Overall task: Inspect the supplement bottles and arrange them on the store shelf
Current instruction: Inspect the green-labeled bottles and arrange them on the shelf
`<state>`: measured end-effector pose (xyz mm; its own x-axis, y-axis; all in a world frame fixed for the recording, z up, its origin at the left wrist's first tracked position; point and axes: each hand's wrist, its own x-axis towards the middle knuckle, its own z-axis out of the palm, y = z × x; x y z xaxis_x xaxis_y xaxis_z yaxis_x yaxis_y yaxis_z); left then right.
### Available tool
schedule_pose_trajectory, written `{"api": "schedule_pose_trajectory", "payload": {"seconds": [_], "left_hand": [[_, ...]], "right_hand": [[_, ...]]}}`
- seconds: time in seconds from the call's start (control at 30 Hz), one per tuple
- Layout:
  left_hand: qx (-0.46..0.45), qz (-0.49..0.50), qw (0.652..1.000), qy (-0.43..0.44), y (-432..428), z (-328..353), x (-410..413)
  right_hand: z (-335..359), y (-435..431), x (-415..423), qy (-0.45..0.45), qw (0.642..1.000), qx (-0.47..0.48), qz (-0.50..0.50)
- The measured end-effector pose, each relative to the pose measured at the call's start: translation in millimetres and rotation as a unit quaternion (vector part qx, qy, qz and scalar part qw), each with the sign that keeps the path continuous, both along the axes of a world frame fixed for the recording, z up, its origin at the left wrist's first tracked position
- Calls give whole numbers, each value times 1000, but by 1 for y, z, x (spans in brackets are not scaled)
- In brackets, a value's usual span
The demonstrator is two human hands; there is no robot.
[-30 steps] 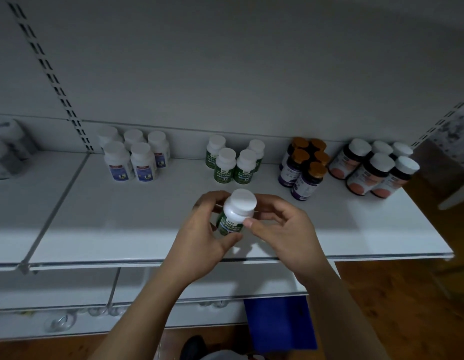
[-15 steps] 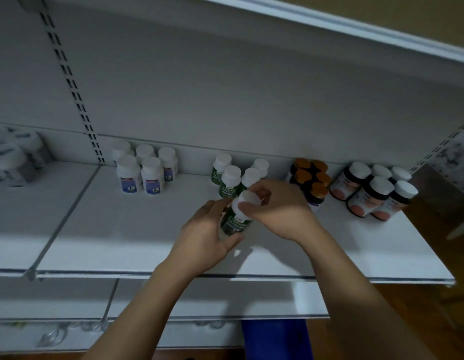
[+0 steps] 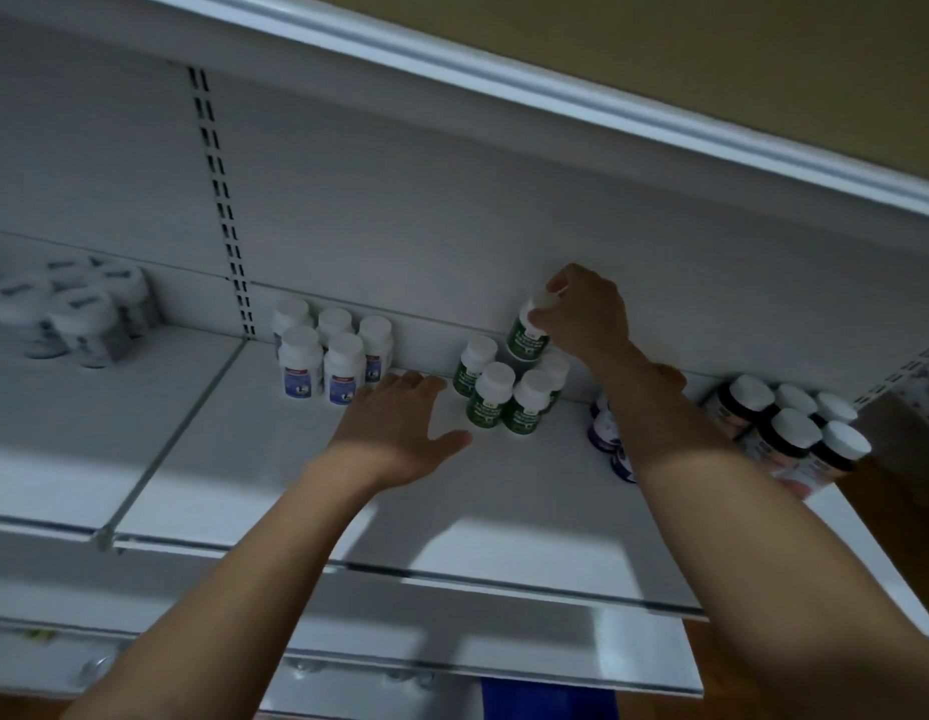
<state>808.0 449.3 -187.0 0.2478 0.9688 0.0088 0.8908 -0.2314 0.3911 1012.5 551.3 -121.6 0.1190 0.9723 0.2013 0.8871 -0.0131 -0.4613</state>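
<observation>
Passing from two hands to one, the green bottle (image 3: 527, 337) now hangs tilted from the right hand (image 3: 581, 314), whose fingers pinch its white top, just above the matching bottles (image 3: 496, 397) under that hand. The left hand (image 3: 394, 433) hovers flat and open over the smooth white shelf (image 3: 504, 511). Placement looks close, though round, glossy plastic may slip.

Dim overall, cool grey-blue cast. Back of shelf (image 3: 529, 532) lies in shade under upper shelf edge (image 3: 504, 80). Brighter patches only along front strip, so light seems to fall from above and behind me. My forearms throw soft, wide shadows across that lit strip.

Whole frame soft, labels unreadable. My right hand (image 3: 581, 314) and cap of green-label bottle (image 3: 527, 337) it grips look smeared. My left hand (image 3: 400, 428) slightly sharper. Tubs at far left (image 3: 72, 314) badly blurred. Wide lens bends slotted upright (image 3: 220, 200) and slants lines near edges.
</observation>
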Motion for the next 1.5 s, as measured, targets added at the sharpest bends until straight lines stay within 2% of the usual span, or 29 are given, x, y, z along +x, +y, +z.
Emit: {"api": "schedule_pose_trajectory", "payload": {"seconds": [0.3,0.5,0.63,0.7,0.87,1.1,1.27,1.37,1.5], "left_hand": [[-13,16,1000,8,-2,-10,-13],[-24,23,999,-7,-1,-15,-18],[-28,23,999,-5,-2,-17,-20],[-30,24,999,-6,-2,-16,-19],[-22,25,999,-3,-3,-14,-16],[-22,32,999,3,-8,-9,-19],[-19,33,999,9,-15,-6,-23],[-10,38,999,2,-19,-5,-24],[31,51,997,-44,-29,-1,-18]], "right_hand": [[-40,20,-8,-36,995,-88,-14],[-55,21,-17,-110,981,-149,-61],[-53,24,-16,-103,978,-175,-55],[-50,25,-16,-112,977,-175,-49],[-44,26,-32,-154,983,-103,-18],[-60,30,-56,-188,975,-118,0],[-60,20,-58,-126,990,-67,9],[-40,1,-58,1,1000,-27,-9],[-11,-44,-50,148,989,13,-12]]}}
